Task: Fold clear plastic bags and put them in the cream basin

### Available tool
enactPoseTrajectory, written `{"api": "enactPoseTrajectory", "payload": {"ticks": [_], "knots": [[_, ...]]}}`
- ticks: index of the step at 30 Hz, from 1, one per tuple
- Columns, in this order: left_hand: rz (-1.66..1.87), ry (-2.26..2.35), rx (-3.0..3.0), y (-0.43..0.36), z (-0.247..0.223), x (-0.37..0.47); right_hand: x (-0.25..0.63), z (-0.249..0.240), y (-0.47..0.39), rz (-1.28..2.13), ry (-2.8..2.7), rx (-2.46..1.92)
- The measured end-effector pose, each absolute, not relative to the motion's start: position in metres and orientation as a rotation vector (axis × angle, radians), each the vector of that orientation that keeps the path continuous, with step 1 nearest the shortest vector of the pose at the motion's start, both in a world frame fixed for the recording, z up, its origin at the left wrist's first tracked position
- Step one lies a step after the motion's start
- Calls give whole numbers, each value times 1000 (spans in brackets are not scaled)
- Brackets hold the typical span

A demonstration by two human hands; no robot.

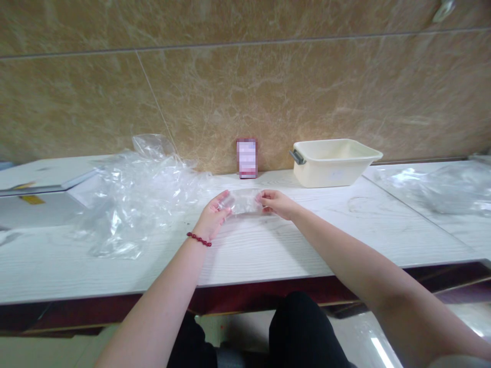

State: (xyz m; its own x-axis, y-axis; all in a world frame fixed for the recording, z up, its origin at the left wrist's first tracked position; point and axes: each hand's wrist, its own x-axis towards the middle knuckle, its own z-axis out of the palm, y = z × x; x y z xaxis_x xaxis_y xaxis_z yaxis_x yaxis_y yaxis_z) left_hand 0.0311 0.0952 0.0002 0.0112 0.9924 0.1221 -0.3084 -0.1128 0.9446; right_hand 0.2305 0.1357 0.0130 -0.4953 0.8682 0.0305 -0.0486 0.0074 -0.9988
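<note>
A small clear plastic bag point(245, 201) is stretched between my two hands, just above the white wood-grain table. My left hand point(215, 213), with a red bead bracelet at the wrist, grips its left end between thumb and fingers. At the other end, my right hand point(276, 203) pinches the plastic between thumb and fingertips. Left of my hands spreads a large heap of clear plastic bags point(149, 189), crumpled and shiny. Whether anything lies inside the held plastic, I cannot tell.
Against the tan marble wall leans a phone-like upright card point(247, 158), its face blurred. A cream plastic bin point(326, 171) with a grey handle clip stands right of it. More clear plastic point(452, 186) lies far right. A white box point(42, 204) sits at the left.
</note>
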Motion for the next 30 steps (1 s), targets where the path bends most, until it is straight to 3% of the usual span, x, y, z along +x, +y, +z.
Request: {"api": "enactPoseTrajectory", "payload": {"ticks": [7,22,30], "knots": [[1366,896,1068,92,5,32,230,6,142,1416,-1678,-1046],[1150,1129,1215,95,0,23,228,8,143,1415,-1536,-1102],[1049,1116,1235,89,8,22,234,10,144,1232,-1630,-991]]}}
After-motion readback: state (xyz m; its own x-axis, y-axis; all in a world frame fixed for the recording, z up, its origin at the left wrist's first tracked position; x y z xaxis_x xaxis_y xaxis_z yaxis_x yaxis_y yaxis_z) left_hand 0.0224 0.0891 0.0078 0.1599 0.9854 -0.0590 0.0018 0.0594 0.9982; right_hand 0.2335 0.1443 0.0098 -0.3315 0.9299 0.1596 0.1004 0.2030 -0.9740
